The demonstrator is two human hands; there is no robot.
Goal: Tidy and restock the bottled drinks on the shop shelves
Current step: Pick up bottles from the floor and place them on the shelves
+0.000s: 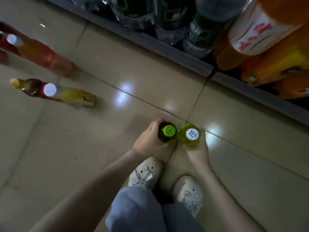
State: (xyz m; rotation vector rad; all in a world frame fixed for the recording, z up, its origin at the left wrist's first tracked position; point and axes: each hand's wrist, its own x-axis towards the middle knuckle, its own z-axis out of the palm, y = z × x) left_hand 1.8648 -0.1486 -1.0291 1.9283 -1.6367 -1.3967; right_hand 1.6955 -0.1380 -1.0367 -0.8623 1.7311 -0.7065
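"So, what do the hands hold?"

"The left hand (148, 143) has its fingers curled round a dark green bottle with a lime-green cap (168, 132). The right hand (199, 151) grips a yellow-green bottle with a white printed cap (190, 135). Both bottles are upright, side by side, at about six o'clock above the beige tiled floor (133, 72). Whether they rest on it, I cannot tell."

"And elsewhere?"

"At nine to ten o'clock more bottles stand on the floor: a tall red-orange bottle with a white cap (41, 54), a yellow bottle with a white cap (71, 96) and, just behind that one, a dark brown bottle with a yellowish cap (28, 86). From twelve to three o'clock runs a grey shelf edge (167, 47) with dark plastic-wrapped bottles (197, 34) and big orange drink bottles (267, 39) behind it."
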